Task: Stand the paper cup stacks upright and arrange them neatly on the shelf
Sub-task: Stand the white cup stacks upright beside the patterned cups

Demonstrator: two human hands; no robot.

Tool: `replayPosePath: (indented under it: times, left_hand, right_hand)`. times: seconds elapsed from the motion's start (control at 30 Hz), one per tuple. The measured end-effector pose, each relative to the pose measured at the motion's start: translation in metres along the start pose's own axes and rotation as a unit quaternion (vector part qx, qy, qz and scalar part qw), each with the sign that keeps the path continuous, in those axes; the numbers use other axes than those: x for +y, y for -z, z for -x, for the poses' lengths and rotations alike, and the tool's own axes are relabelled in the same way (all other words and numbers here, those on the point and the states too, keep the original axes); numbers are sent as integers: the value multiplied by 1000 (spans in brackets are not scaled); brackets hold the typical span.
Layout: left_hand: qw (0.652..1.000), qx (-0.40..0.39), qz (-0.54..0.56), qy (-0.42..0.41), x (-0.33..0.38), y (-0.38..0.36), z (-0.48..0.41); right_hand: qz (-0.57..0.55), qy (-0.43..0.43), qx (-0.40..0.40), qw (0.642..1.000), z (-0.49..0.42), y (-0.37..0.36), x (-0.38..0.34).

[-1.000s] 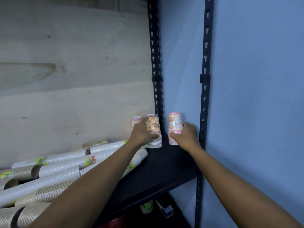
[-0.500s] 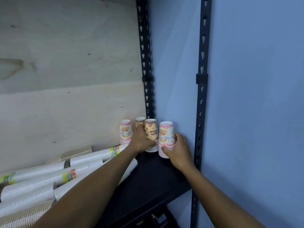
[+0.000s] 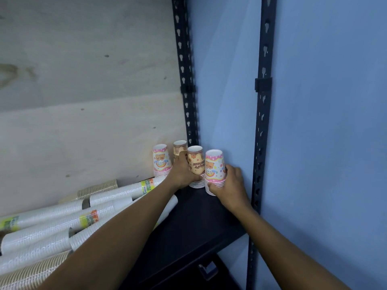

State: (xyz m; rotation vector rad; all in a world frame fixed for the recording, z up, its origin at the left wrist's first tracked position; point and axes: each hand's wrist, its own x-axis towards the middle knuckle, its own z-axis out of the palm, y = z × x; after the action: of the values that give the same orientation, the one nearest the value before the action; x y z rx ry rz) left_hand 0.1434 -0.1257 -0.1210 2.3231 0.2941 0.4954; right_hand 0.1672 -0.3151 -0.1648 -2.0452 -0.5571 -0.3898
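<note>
In the shelf's [image 3: 188, 233] far right corner, the left hand [image 3: 182, 172] wraps the orange cup stack [image 3: 195, 164] while the right hand [image 3: 229, 185] curls round the pink cup stack [image 3: 215, 170]. A sideways nudge could topple either stack into the two standing behind; the long sleeved stacks [image 3: 62, 218] lie flat at left.

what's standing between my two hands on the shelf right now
In the head view, two short upright printed cup stacks: the orange stack against your left hand, the pink stack in your right hand.

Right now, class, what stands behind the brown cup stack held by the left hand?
A second brown stack stands behind it, against the plywood back. Only its top shows; the left hand and the front brown stack cover its base.
</note>
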Motion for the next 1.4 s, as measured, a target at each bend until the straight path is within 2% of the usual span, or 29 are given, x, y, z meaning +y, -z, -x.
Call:
replayPosePath:
  times: [0.3, 0.43, 0.57, 0.7, 0.8, 0.87, 1.03, 1.2, 1.4]
  left_hand:
    - [999, -14, 37, -12, 5, 11, 12]
    - [999, 22, 28, -32, 13, 41, 33]
    - [999, 33, -34, -25, 30, 78, 62]
    - [993, 38, -110, -15, 41, 111, 99]
    - [991, 48, -123, -3, 39, 134, 122]
    - [989, 49, -141, -1, 33, 147, 135]
    - [981, 39, -191, 21, 5, 169, 148]
    - [974, 4, -226, 31, -20, 173, 126]
    - [966, -38, -254, 27, -47, 162, 84]
  right_hand:
    - [6, -46, -46, 998, 2, 9, -6]
    - [1, -38, -37, 999, 12, 20, -17]
    - [-13, 2, -16, 1000, 19, 42, -46]
    - [-22, 34, -35, 999, 29, 61, -79]
    - [-7, 57, -53, 997, 36, 69, -98]
    - [-13, 75, -80, 994, 39, 69, -107]
    - [6, 96, -219, 971, 38, 40, -122]
    - [-29, 30, -294, 955, 30, 2, -130]
    - [-23, -44, -321, 946, 4, -30, -125]
